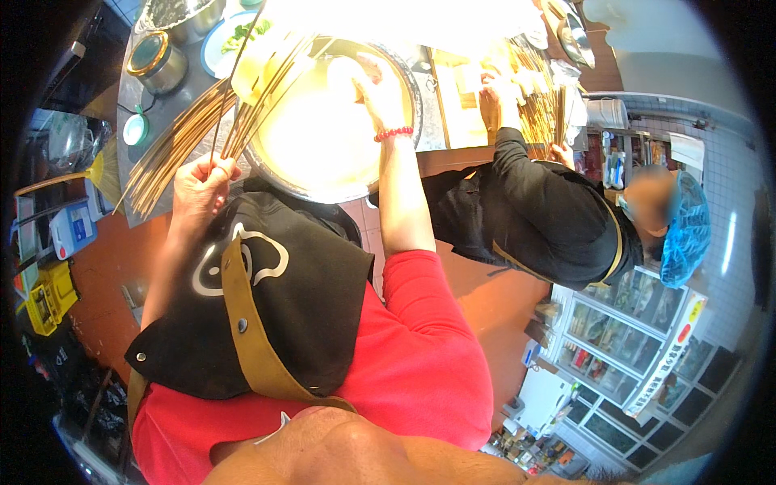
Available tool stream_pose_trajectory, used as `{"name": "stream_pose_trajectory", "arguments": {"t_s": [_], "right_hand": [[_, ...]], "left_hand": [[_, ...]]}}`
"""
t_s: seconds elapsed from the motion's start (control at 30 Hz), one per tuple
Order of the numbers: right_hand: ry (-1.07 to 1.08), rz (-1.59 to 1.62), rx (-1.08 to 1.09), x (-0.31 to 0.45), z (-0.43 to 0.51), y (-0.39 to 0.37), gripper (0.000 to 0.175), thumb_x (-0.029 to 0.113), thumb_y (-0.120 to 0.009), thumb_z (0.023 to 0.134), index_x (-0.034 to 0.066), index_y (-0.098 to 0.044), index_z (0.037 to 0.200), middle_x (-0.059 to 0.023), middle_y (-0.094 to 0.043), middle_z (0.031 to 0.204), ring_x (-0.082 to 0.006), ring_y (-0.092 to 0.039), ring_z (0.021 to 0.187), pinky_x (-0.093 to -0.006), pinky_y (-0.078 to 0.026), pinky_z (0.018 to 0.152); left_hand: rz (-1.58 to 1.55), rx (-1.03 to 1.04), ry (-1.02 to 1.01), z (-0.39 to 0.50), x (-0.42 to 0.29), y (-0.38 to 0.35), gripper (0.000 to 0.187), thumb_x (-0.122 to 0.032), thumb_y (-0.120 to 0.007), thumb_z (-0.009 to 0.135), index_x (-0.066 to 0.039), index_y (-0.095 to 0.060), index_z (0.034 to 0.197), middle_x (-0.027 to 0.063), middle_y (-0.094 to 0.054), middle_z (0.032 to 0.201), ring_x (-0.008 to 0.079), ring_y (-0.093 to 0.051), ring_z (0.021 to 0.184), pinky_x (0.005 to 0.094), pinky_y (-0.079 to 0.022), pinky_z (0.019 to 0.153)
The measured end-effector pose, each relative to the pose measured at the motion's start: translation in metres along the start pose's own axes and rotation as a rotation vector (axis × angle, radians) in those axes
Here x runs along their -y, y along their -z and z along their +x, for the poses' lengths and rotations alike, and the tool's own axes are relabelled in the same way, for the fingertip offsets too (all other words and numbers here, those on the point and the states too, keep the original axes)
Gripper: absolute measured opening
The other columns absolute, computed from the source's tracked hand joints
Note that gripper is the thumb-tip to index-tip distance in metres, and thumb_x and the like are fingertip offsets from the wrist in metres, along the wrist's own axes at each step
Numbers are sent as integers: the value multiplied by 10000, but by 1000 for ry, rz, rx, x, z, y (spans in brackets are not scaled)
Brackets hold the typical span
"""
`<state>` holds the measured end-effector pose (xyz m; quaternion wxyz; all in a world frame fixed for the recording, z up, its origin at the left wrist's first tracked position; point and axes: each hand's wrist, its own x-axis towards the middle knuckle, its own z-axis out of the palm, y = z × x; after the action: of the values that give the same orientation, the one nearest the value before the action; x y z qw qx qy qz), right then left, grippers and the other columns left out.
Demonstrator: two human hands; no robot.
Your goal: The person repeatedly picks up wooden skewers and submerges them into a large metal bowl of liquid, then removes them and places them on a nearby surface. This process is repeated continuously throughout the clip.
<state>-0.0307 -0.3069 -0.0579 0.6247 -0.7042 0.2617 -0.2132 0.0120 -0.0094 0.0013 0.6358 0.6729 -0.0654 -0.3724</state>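
My left hand [206, 182] pinches several thin bamboo skewers [233, 136] near their lower ends. They slant up and right past the left rim of a large round metal basin [257, 160]. Pale yellow pieces [251, 76] show around their upper part, washed out by glare. Beside them a thick bundle of skewers [176, 148] lies on the metal worktop. My right hand [377, 88], a red bead bracelet on its wrist, reaches over the basin. A whitish shape [342, 76] is at its fingers; glare hides whether they grip it and what fills the basin.
A lidded metal canister [156, 63] and a plate of green leaves [212, 45] stand at the upper left. On the right a co-worker [545, 224] in dark clothes works with skewers [539, 103] at a wooden board [451, 115]. A glass-door fridge [612, 339] stands behind.
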Motion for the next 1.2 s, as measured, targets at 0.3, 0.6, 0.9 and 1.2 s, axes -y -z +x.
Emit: {"name": "stream_pose_trajectory", "arguments": {"t_s": [0.3,0.6,0.9,1.2], "right_hand": [[-50,531,83,52,-26,4,269,38,-448,780,-2,-565,1020,-63,-581,928,-95,-543,769,-215,-454,637],[115,400,64,61,-33,3,297,-3,-497,748,-13,-558,1038,-87,-583,990,-150,-553,873,-261,-442,783],[40,439,39,59,-24,9,135,190,-637,791,89,-563,841,-7,-569,769,-81,-532,645,-228,-444,600],[-40,580,202,78,-25,12,124,203,-574,838,98,-518,872,20,-531,678,-67,-489,544,-190,-370,461]], "left_hand": [[-35,10,-45,-3,3,0,190,-181,-562,818,-40,-563,691,-47,-425,476,12,-341,374,153,-247,349],[-55,6,-56,-8,4,-2,230,-229,-567,831,-50,-577,688,-38,-441,472,18,-358,375,153,-249,353],[-41,-33,-63,-8,4,-3,206,-231,-599,815,-56,-579,709,-51,-429,472,15,-352,373,156,-243,348],[-13,-31,-25,-7,2,-2,209,-237,-619,802,-59,-586,696,-68,-423,490,9,-338,394,158,-239,371]]}}
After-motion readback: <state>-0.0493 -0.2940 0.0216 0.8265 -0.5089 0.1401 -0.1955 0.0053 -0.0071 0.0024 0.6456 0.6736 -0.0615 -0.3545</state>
